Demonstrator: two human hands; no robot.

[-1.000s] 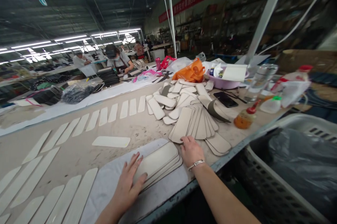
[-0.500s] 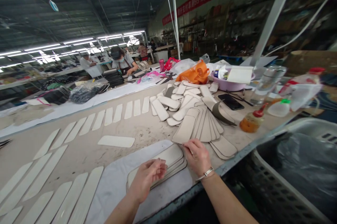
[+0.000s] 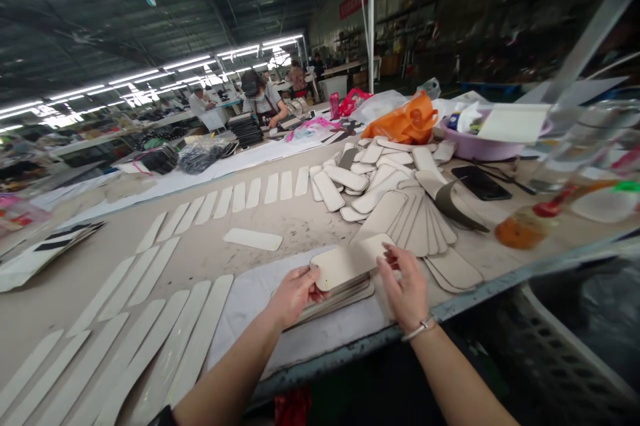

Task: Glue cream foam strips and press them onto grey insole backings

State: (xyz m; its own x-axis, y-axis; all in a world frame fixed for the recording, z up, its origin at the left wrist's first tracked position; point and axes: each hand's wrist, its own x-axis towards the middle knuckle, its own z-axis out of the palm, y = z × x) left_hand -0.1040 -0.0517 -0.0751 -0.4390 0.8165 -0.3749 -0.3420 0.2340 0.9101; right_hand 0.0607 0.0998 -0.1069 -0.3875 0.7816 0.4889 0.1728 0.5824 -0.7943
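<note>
A flat cream-coloured panel with rounded corners (image 3: 345,265) is raised over a stack of similar panels (image 3: 340,298) on a white cloth. My left hand (image 3: 299,291) pinches its left end, thumb on top. At the right end, my right hand (image 3: 406,283) has its fingers closed on the edge. Just beyond, more panels lie spread like a fan (image 3: 417,216), next to a loose heap of them (image 3: 360,176). A single panel (image 3: 253,239) lies to the left of the cloth (image 3: 245,299).
Rows of panels (image 3: 165,306) cover the table's left side. On the right are a phone (image 3: 483,183), a bottle of amber liquid (image 3: 520,229) and a purple basin (image 3: 480,145). An orange bag (image 3: 403,121) lies behind the heap. A co-worker (image 3: 263,103) works farther back.
A panel has come up between my hands, above the stack. My left hand has gone from curled over the stack to gripping the panel's end. The view has swung left.
</note>
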